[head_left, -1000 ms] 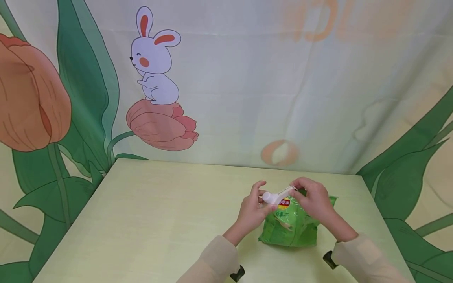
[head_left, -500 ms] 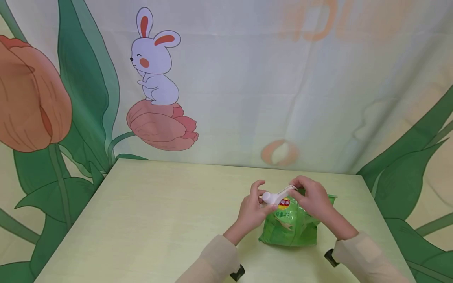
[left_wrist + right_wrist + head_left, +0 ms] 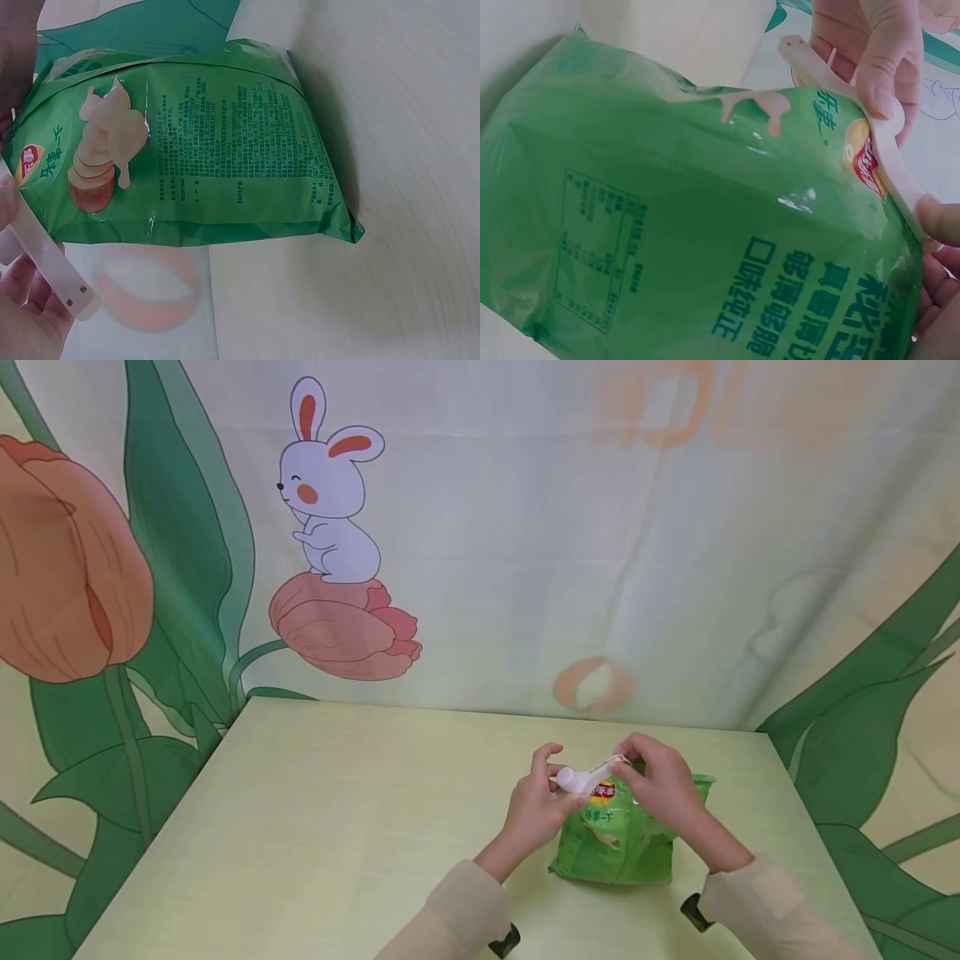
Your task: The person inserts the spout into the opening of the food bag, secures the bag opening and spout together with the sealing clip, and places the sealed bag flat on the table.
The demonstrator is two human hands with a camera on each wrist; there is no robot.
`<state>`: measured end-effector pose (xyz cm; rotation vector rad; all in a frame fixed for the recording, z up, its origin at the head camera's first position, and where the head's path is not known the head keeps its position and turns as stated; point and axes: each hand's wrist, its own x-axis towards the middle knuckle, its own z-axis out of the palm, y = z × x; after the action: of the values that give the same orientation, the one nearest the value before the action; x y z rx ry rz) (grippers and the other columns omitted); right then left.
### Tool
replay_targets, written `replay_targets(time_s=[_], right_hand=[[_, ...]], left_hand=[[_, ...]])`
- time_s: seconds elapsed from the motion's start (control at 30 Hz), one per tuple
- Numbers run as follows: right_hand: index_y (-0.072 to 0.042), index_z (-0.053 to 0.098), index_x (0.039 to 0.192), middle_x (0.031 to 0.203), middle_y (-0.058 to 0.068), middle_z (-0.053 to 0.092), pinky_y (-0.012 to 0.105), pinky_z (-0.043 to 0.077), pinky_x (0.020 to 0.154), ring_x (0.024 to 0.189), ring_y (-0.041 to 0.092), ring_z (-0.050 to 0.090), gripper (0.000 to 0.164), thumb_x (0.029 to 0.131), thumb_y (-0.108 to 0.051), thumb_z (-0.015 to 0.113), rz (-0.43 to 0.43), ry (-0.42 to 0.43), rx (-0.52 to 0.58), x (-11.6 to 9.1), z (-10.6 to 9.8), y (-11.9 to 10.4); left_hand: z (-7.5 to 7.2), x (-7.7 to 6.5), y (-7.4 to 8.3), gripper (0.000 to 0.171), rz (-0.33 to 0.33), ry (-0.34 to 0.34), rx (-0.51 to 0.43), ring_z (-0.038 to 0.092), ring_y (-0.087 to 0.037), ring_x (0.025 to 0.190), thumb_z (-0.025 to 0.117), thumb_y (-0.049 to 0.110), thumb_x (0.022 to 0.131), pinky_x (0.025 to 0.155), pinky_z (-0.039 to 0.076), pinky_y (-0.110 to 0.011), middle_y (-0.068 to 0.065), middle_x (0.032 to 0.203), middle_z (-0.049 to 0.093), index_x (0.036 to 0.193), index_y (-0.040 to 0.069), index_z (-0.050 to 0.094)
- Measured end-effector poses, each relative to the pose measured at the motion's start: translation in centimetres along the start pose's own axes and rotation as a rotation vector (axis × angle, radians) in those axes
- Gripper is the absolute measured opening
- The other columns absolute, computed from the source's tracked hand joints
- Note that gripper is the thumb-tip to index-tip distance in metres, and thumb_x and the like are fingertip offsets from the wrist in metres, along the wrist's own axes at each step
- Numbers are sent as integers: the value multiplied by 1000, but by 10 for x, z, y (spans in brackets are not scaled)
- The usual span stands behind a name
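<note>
A green potato chip bag (image 3: 615, 850) is upright on the table, its top edge toward the hands. Along that top edge lies a white bag clip (image 3: 596, 775) with a round spout-like knob. My left hand (image 3: 534, 807) pinches the clip near the knob, index finger raised. The clip's other end and the bag's corner are pinched between thumb and fingers of my right hand (image 3: 667, 783). In the right wrist view the clip (image 3: 897, 166) runs along the bag edge beside the logo, and one end sticks out past the bag. The left wrist view shows the bag's printed side (image 3: 217, 157).
The pale table (image 3: 322, 827) extends to the left of the bag. Behind it hangs a curtain (image 3: 480, 543) printed with a rabbit and tulips. A dark wrist device (image 3: 504, 941) is below the left sleeve, another (image 3: 696, 912) below the right.
Both hands keep hold of the bag clip in nearly the same place. The right forearm has shifted very slightly left.
</note>
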<state>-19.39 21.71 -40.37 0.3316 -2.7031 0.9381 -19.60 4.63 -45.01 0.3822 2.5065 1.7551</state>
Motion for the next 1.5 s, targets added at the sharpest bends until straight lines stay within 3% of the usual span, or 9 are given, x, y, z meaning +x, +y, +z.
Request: replay_targets(time_s=[0.37, 0.77, 0.93, 1.13, 1.33, 1.5], right_hand=[[-5, 61, 83, 74, 4, 62, 21, 37, 51, 60, 11, 50, 11, 75, -8, 68, -58, 135, -76, -5, 6, 2], [-4, 61, 94, 85, 7, 63, 29, 44, 61, 71, 16, 55, 19, 78, -13, 66, -83, 91, -57, -4, 8, 5], [-2, 59, 102, 91, 10, 63, 29, 47, 66, 80, 18, 57, 28, 79, -16, 66, -25, 107, 36, -7, 11, 10], [-1, 58, 105, 90, 9, 64, 19, 47, 60, 76, 13, 55, 32, 80, -19, 65, 47, 125, 121, -13, 20, 15], [-1, 57, 106, 90, 10, 64, 17, 46, 57, 71, 8, 52, 32, 82, -20, 63, 84, 157, 167, -16, 25, 16], [-2, 57, 109, 94, 13, 64, 17, 46, 56, 76, 15, 56, 33, 83, -23, 60, 109, 197, 182, -19, 28, 14]], left_hand=[[2, 0, 1, 61, 15, 22, 15, 60, -16, 91, 69, 13, 76, 71, 47, -25, -7, 109, 62, 126, 15, 33], [4, 0, -7, 58, 24, 14, -16, 57, -18, 93, 65, 14, 79, 73, 47, -24, -7, 116, 59, 127, 15, 33], [6, -1, -8, 55, 38, 16, -19, 56, -20, 92, 65, 14, 79, 70, 47, -21, -8, 114, 59, 127, 15, 36], [7, -2, -9, 50, 78, 17, -12, 56, -17, 87, 65, 15, 79, 67, 47, -18, -9, 109, 60, 122, 15, 41], [7, -2, -7, 48, 84, 16, 0, 55, -14, 84, 65, 16, 79, 66, 46, -17, -9, 106, 59, 121, 16, 42], [8, -2, -6, 49, 79, 22, 6, 56, -14, 85, 66, 16, 78, 66, 46, -18, -8, 106, 59, 121, 15, 42]])
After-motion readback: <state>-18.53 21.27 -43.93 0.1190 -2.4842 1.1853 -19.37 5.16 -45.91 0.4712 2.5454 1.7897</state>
